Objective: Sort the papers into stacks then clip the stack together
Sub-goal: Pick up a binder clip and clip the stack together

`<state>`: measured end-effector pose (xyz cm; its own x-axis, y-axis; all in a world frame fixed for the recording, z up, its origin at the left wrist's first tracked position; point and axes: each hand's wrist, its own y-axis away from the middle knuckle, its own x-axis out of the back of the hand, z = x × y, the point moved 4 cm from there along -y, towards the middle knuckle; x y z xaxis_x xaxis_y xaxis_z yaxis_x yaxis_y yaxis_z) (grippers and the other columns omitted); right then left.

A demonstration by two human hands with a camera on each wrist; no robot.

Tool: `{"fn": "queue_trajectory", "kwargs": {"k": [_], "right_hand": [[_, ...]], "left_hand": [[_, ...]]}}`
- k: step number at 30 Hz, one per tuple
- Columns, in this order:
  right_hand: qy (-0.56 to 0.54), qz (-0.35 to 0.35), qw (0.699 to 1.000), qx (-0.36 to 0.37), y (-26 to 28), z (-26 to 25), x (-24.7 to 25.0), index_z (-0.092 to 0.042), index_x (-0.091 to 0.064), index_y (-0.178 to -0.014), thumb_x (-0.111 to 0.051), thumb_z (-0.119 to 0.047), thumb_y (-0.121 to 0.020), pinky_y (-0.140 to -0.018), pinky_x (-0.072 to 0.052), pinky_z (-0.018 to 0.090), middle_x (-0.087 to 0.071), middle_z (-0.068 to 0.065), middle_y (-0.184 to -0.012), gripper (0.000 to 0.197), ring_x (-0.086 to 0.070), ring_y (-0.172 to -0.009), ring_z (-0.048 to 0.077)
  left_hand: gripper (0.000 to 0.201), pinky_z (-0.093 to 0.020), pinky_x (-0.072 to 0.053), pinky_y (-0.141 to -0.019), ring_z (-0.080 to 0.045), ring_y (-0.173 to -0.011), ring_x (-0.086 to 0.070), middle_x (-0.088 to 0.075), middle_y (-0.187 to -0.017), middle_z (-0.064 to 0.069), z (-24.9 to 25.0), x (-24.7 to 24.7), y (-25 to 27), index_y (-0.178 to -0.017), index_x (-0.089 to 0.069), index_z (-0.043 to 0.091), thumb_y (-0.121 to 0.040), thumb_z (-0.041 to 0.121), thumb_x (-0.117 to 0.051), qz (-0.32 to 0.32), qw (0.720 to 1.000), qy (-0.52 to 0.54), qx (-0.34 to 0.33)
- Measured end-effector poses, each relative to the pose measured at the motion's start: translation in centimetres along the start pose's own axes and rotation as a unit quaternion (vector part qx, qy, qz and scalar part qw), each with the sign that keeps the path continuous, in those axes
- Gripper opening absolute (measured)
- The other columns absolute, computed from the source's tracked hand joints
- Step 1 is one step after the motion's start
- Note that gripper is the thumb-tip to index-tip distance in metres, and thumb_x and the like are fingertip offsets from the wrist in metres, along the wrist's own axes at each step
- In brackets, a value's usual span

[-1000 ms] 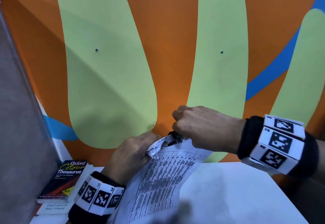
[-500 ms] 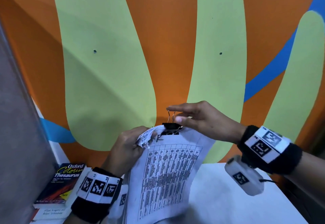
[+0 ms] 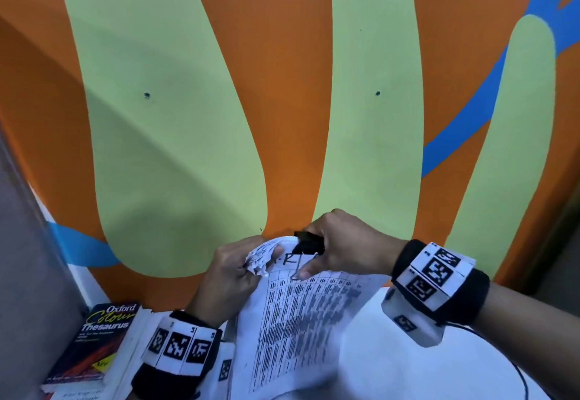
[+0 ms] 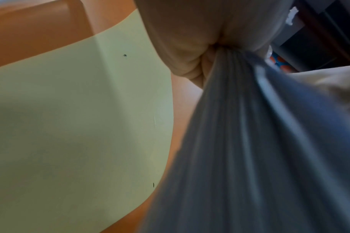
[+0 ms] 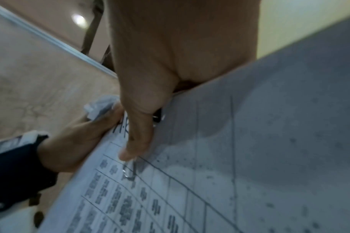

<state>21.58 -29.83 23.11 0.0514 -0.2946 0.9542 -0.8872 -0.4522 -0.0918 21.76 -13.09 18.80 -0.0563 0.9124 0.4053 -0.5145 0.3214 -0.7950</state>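
Two hands hold the papers (image 3: pixel 301 321) above the white bench (image 3: pixel 392 368). Half a second ago the right hand (image 3: pixel 348 242) had straight fingers pinching the upright wire handles of the clip (image 3: pixel 309 242); now it has curled over the clip, and one wire handle is folded flat onto the top sheet under the thumb (image 5: pixel 137 138), as the right wrist view shows. The left hand (image 3: pixel 232 274) grips the crumpled top left corner as before, its fingers clamped on the papers.

The stack stands tilted, its long axis running from the clipped top edge, up near the wall (image 3: pixel 188 117), down towards the person. The printed table faces the head camera. The clip sits on that top edge, mouth downward over the sheets.

Most of the clip is hidden under the right fingers, so the second handle cannot be made out. The print is blurred. The lower end of the stack is cut off by the frame. In the left wrist view the sheets are a grey blur. A thesaurus (image 3: pixel 94 337) lies on the bench at left.
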Motion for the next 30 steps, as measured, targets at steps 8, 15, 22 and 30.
{"fn": "queue_trajectory", "kwargs": {"k": [8,15,22,30], "right_hand": [[-0.125,0.078,0.983,-0.109,2.5,6.6,1.0,-0.011,-0.06,-0.061,-0.083,-0.023,-0.068,-0.049,-0.034,0.026,-0.055,-0.002,-0.056,0.027,-0.044,-0.049,0.01],[-0.323,0.363,0.869,-0.096,5.8,4.3,-3.3,-0.016,-0.054,-0.081,-0.067,-0.01,-0.086,-0.055,-0.04,0.016,-0.06,-0.004,-0.065,0.015,-0.054,-0.055,0.002],[-0.289,0.464,0.831,-0.105,8.0,2.4,-5.8,-0.02,-0.055,-0.097,-0.066,-0.012,-0.086,-0.06,-0.042,0.006,-0.063,-0.014,-0.077,0.018,-0.057,-0.068,-0.013],[-0.351,0.349,0.85,-0.178,8.9,3.8,-14.8,-0.016,-0.05,-0.111,-0.052,0.0,-0.092,-0.07,-0.048,0.012,-0.069,0.001,-0.089,0.024,-0.064,-0.082,-0.004]], "left_hand": [[0.057,-0.036,-0.046,-0.055,-0.013,-0.065,-0.055,-0.062,-0.072,-0.023,-2.9,1.6,2.4,-0.074,-0.063,0.0,-0.082,0.056,-0.06,0.09,0.982,0.084,0.142],[0.062,-0.015,-0.043,-0.06,-0.005,-0.067,-0.052,-0.059,-0.074,-0.025,0.3,1.9,1.2,-0.081,-0.06,-0.016,-0.08,0.045,-0.069,0.137,0.972,0.091,0.165],[0.026,-0.033,-0.054,-0.066,-0.018,-0.074,-0.067,-0.07,-0.082,-0.02,0.5,2.1,3.4,-0.091,-0.07,-0.001,-0.076,0.018,-0.079,0.102,0.967,0.09,0.216],[0.021,-0.019,-0.048,-0.075,0.014,-0.076,-0.065,-0.068,-0.071,0.034,-2.7,-0.7,11.4,-0.082,-0.067,0.03,-0.072,0.018,-0.081,0.103,0.902,0.098,0.408]]}}
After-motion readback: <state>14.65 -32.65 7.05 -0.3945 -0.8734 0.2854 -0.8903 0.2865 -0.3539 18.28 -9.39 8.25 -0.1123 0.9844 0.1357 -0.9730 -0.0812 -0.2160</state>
